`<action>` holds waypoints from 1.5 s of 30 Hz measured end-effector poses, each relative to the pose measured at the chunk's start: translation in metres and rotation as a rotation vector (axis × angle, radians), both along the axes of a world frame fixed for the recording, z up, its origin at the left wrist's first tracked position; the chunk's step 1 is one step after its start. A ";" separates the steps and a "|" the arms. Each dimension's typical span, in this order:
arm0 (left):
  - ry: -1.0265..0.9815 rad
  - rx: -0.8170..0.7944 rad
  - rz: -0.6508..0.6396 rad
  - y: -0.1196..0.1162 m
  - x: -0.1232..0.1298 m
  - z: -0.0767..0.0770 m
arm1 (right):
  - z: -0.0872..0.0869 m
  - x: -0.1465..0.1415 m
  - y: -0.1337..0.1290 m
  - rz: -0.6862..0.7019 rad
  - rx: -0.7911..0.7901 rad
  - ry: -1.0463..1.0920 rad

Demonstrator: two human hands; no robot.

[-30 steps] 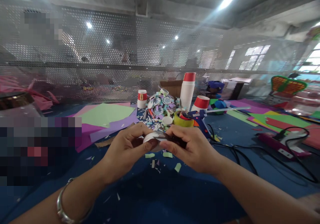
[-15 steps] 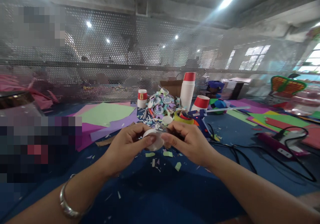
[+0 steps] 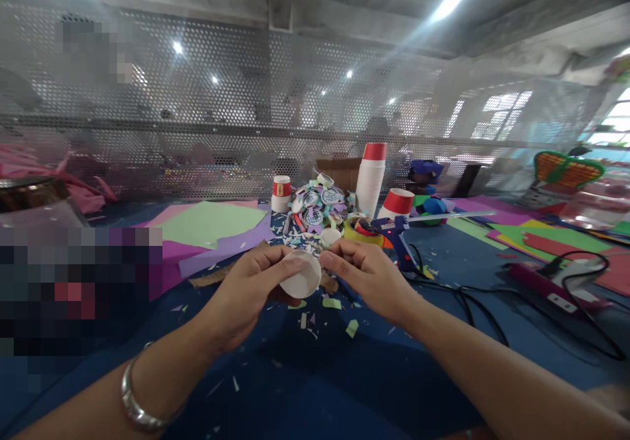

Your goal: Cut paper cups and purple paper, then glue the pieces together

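My left hand (image 3: 256, 279) grips a round white paper piece with a low rim (image 3: 302, 281), like the bottom of a paper cup, the thumb lying across its upper part. Close by its right edge, my right hand (image 3: 361, 273) has thumb and forefinger drawn together; whatever sits between them is too small to make out. Just beyond my hands lies a similar white round piece (image 3: 331, 237). A blue glue gun (image 3: 395, 233) stands to the right of a yellow tape roll (image 3: 361, 231).
Behind are a pile of decorated paper discs (image 3: 319, 202), a tall stack of paper cups (image 3: 370, 181) and a smaller cup stack (image 3: 281, 194). Coloured paper sheets (image 3: 211, 222) lie left. A black cable (image 3: 462, 290) runs right to a power strip (image 3: 556, 286). Paper scraps (image 3: 331, 303) litter the blue tabletop.
The white round piece has tilted so its flat face shows more fully. My right fingers have drawn off its face to near the right edge.
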State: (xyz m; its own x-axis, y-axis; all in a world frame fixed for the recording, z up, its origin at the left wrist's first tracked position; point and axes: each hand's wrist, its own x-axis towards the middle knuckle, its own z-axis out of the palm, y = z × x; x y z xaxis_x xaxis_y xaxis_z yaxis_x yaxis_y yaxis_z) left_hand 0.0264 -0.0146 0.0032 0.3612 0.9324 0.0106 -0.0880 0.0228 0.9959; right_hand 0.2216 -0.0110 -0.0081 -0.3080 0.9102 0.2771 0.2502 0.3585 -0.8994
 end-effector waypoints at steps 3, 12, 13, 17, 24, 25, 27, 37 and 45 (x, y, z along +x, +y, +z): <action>-0.006 -0.024 -0.009 0.000 0.000 -0.001 | 0.000 -0.001 0.000 0.017 -0.016 0.006; 0.115 0.125 0.005 0.001 0.002 -0.001 | 0.003 -0.001 -0.001 0.013 0.004 0.078; 0.165 0.156 0.009 0.000 0.003 -0.001 | 0.002 -0.001 0.000 0.022 0.015 0.071; 0.210 0.179 -0.006 -0.002 0.002 -0.002 | -0.002 0.000 0.001 0.015 0.039 0.034; -0.122 -0.059 -0.141 -0.003 0.002 0.000 | 0.001 0.000 0.002 -0.020 0.119 0.048; -0.142 -0.080 -0.151 -0.002 0.002 0.001 | 0.001 0.000 0.002 -0.033 0.140 0.040; -0.149 -0.115 -0.187 -0.002 0.001 0.002 | 0.002 0.000 0.001 -0.041 0.178 0.024; -0.100 -0.134 -0.200 0.001 0.001 -0.002 | -0.002 -0.002 -0.001 -0.063 0.268 -0.067; 0.255 0.280 -0.087 -0.004 0.003 -0.005 | -0.003 -0.002 -0.002 -0.097 0.277 -0.069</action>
